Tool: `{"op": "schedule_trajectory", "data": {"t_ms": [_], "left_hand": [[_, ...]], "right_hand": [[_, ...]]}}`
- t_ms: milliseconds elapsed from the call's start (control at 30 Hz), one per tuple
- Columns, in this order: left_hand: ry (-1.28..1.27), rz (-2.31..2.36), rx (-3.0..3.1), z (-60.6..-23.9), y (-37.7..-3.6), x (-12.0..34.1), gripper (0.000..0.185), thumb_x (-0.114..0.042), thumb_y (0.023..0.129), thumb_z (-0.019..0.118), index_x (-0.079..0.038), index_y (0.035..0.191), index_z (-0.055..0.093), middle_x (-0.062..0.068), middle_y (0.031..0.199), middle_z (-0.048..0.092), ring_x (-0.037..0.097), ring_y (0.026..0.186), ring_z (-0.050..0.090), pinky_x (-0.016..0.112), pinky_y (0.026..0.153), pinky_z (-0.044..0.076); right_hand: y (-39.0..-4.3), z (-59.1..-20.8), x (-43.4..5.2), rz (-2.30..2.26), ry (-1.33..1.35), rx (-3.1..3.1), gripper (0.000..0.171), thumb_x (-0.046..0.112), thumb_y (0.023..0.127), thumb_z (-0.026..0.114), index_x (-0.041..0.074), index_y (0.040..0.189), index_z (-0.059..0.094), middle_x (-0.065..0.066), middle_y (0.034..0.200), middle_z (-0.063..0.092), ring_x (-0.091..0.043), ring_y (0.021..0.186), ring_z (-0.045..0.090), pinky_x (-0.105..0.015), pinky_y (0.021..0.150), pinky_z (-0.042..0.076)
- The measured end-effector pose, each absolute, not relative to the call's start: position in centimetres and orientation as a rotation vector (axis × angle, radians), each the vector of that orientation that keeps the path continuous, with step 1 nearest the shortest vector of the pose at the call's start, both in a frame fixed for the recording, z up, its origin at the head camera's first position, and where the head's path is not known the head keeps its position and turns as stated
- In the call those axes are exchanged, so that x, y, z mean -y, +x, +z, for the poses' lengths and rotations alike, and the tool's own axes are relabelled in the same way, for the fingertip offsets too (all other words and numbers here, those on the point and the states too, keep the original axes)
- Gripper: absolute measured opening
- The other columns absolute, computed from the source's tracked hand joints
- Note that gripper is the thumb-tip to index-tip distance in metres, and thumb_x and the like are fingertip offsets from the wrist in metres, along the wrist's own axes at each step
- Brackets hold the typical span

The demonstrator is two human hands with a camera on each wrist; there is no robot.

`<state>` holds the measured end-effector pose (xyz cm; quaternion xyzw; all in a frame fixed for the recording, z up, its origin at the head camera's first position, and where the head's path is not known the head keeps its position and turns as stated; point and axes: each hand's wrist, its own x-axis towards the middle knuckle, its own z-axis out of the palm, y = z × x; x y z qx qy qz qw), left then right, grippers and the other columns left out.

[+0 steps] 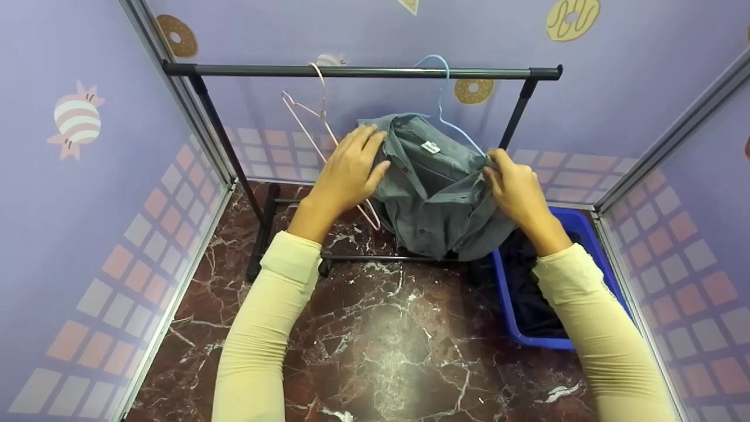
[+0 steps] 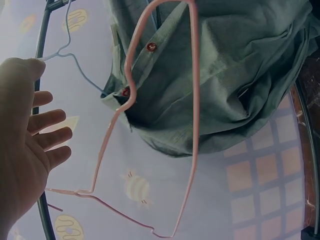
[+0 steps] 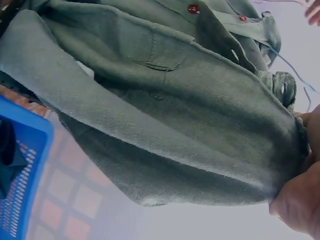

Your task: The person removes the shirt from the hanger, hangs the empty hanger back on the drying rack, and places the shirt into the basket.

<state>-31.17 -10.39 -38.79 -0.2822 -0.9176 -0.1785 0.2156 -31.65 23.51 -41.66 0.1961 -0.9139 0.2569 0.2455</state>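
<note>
A grey-green button-up shirt (image 1: 404, 199) hangs at a blue hanger (image 1: 443, 97) hooked over the rack's rod. One sloping arm of that hanger runs into the shirt's right shoulder; the rest is mostly hidden by cloth. At this shoulder my right hand (image 1: 518, 181) pinches the fabric; the right wrist view shows thumb and fingers on the shirt's edge. My left hand (image 1: 345, 167) is by the opposite shoulder. In the left wrist view its fingers are loosely bent, with nothing held in them. A pink hanger (image 2: 195, 100) hangs beside this hand, partly in front of the shirt.
The black clothes rack (image 1: 246, 71) stands against a patterned wall. On the right, a blue basket (image 1: 511, 316) with dark cloth in it sits on the marbled floor (image 1: 381, 351). Side walls (image 1: 76, 234) stand close on both sides.
</note>
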Motion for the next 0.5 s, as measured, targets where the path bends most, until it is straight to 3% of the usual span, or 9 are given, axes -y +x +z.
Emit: {"op": "schedule_trajectory", "data": {"t_ms": [500], "left_hand": [[-0.687,-0.767,2.554,-37.6,-31.2,10.5,0.053,-0.011,0.104,0.050,0.001,0.155,0.041,0.019,0.163,0.038,0.038,0.155,0.029,0.039,0.131,0.016]], "right_hand": [[-28.6,-40.9,-25.1,0.735,0.604,2.463,0.015,0.016,0.104,0.062,0.007,0.116,0.063,-0.017,0.079,0.067,-0.036,0.067,0.060,-0.053,0.063,0.049]]}}
